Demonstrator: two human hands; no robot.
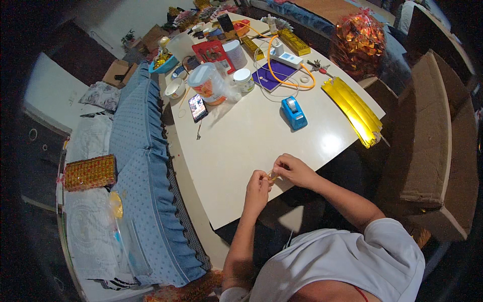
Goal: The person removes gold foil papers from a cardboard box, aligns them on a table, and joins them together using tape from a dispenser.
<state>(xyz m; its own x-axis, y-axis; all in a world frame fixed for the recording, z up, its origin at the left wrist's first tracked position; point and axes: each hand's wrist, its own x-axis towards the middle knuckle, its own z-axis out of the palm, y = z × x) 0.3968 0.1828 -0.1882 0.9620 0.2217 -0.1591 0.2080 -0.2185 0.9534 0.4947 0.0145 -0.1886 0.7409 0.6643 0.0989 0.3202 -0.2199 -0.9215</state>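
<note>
Lower centre of frame: left hand (259,185) and right hand (293,170) meet at near table edge (236,211), fingertips pinched narrow on a small yellowish piece (272,175) between them. Too small to tell what it is; looks like a bit of gold foil or tape. Held just above the edge, w/ dark gap below.

Risk here, as a judgement: piece so small and so close to the edge that a slip of either pinch prob. drops it off the table into the lap or onto dark floor, hard to find. If sticky, could fold onto itself or cling to fingers.

Mid frame, well apart from hands: blue tape dispenser (294,113), w/ glare patch on bare white top to the right. Stack of gold foil strips (352,108) overhangs right table edge; a nudge could tip it off.

Further, upper centre: phone (197,107), clear plastic tub (207,83), white jar (243,79), purple pad (274,76) under looped orange cable (274,63). A long reach across could snag the cable or knock the tub.

Upper right: netted bundle of gold pieces (359,43). Left of frame: blue cushions (138,151).
</note>
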